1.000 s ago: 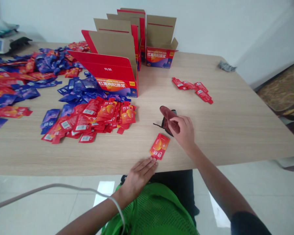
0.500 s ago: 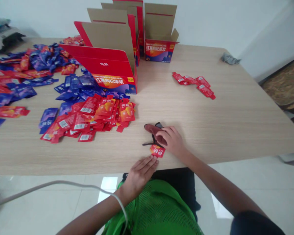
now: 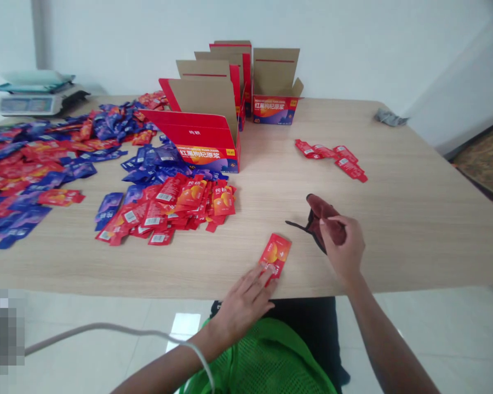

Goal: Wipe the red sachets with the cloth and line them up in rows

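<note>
My left hand lies flat near the table's front edge, its fingertips on the lower end of a red pouch with orange fruit printed on it. To the right, my right hand is closed round a brown cloth with dark edging and a thin dark strap. The cloth is lifted or bunched beside the pouch, not touching it. Left of my hands lies a heap of red pouches, with blue pouches behind it.
Open red cartons stand in a row behind the heap, with another carton to their right. Several red pouches lie at the right. A grey rag sits at the far right, a scale at the far left.
My right hand has moved right with the brown cloth, off the red pouch, which now shows almost whole. My left hand stays on the pouch. The view has tilted up.
</note>
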`<state>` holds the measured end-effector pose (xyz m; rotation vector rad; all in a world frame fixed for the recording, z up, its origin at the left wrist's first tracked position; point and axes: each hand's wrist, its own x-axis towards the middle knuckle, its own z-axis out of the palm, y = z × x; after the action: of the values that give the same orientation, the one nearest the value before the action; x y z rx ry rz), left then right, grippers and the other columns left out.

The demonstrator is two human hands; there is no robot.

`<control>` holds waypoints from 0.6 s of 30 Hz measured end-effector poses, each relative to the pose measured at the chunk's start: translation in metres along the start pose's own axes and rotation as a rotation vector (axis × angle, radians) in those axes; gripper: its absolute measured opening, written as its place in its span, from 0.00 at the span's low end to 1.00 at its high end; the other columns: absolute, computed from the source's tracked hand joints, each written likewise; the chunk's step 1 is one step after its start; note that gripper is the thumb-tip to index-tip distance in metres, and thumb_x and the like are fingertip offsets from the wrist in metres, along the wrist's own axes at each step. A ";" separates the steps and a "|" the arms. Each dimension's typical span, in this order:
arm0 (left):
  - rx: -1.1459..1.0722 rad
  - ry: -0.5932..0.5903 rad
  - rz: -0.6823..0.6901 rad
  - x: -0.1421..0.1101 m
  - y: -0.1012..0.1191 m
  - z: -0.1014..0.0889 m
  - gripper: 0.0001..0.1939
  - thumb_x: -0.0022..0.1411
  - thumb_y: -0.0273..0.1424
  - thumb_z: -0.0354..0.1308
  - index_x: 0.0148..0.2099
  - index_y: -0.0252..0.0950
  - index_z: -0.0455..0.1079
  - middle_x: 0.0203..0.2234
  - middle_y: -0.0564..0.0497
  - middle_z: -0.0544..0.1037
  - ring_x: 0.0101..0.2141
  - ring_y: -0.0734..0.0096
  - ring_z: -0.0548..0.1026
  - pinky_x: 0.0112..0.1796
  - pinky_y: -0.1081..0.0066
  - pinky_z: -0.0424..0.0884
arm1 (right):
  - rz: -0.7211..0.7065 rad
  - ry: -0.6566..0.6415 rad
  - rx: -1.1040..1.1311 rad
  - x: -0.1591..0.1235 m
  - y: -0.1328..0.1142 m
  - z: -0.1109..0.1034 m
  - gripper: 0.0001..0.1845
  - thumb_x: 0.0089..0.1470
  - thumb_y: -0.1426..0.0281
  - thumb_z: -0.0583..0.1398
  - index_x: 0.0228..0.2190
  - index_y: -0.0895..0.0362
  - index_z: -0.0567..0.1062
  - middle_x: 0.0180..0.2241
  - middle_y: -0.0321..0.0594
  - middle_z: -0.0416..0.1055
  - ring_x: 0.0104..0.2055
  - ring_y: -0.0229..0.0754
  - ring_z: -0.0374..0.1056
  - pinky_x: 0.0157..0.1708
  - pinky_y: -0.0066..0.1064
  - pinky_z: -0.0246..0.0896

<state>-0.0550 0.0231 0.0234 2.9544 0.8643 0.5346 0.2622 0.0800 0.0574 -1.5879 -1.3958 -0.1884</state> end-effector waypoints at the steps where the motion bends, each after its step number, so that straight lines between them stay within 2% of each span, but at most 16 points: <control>1: 0.041 -0.033 -0.013 0.000 0.001 0.003 0.31 0.73 0.41 0.62 0.72 0.35 0.64 0.70 0.41 0.66 0.69 0.48 0.64 0.65 0.55 0.68 | 0.038 -0.003 0.003 -0.007 0.001 -0.006 0.12 0.63 0.59 0.66 0.43 0.53 0.76 0.41 0.43 0.76 0.44 0.50 0.72 0.48 0.43 0.66; 3: 0.122 -0.082 -0.032 -0.001 0.004 0.008 0.33 0.73 0.37 0.62 0.75 0.35 0.59 0.72 0.39 0.63 0.70 0.45 0.63 0.65 0.52 0.67 | 0.115 0.000 0.015 -0.021 0.005 -0.014 0.14 0.63 0.57 0.66 0.43 0.53 0.77 0.42 0.43 0.77 0.44 0.50 0.72 0.48 0.42 0.66; 5: 0.161 -0.104 -0.037 -0.002 0.007 0.010 0.31 0.74 0.31 0.59 0.75 0.37 0.58 0.72 0.40 0.64 0.69 0.46 0.64 0.64 0.53 0.66 | 0.192 0.015 0.028 -0.032 0.010 -0.018 0.15 0.62 0.56 0.66 0.43 0.53 0.77 0.42 0.43 0.77 0.45 0.50 0.73 0.49 0.42 0.66; 9: 0.078 -0.085 -0.031 -0.008 0.006 0.006 0.24 0.77 0.27 0.53 0.71 0.39 0.65 0.62 0.43 0.75 0.61 0.50 0.72 0.59 0.54 0.70 | 0.361 0.037 0.067 -0.047 0.018 -0.021 0.18 0.60 0.53 0.68 0.43 0.53 0.78 0.43 0.43 0.79 0.46 0.50 0.75 0.50 0.42 0.66; 11: -0.021 -0.040 0.006 -0.012 0.003 0.001 0.21 0.78 0.26 0.50 0.69 0.38 0.68 0.57 0.43 0.79 0.55 0.54 0.76 0.55 0.56 0.72 | 0.449 0.065 0.117 -0.049 0.020 -0.020 0.20 0.58 0.52 0.68 0.43 0.53 0.78 0.44 0.43 0.79 0.46 0.51 0.75 0.50 0.43 0.67; 14: -0.201 0.081 0.039 -0.011 -0.003 -0.012 0.19 0.80 0.26 0.48 0.67 0.37 0.69 0.54 0.43 0.81 0.52 0.59 0.77 0.51 0.60 0.73 | 0.534 0.108 0.193 -0.048 0.022 -0.018 0.22 0.56 0.51 0.69 0.43 0.54 0.78 0.43 0.44 0.79 0.46 0.51 0.75 0.51 0.44 0.68; 16: -0.308 0.198 -0.005 0.001 -0.008 -0.025 0.17 0.79 0.26 0.50 0.65 0.38 0.70 0.51 0.45 0.83 0.49 0.62 0.79 0.49 0.63 0.73 | 0.566 0.117 0.235 -0.047 0.024 -0.016 0.23 0.55 0.50 0.69 0.43 0.54 0.78 0.43 0.43 0.79 0.45 0.50 0.75 0.51 0.44 0.68; 18: -0.388 0.292 -0.141 0.022 -0.015 -0.041 0.15 0.78 0.28 0.55 0.63 0.40 0.71 0.46 0.48 0.84 0.43 0.65 0.80 0.46 0.65 0.74 | 0.587 0.126 0.260 -0.047 0.027 -0.015 0.23 0.55 0.50 0.69 0.43 0.54 0.78 0.43 0.43 0.79 0.45 0.50 0.75 0.51 0.44 0.68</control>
<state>-0.0582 0.0440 0.0672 2.4827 0.8627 1.0120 0.2761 0.0414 0.0193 -1.6594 -0.7757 0.2319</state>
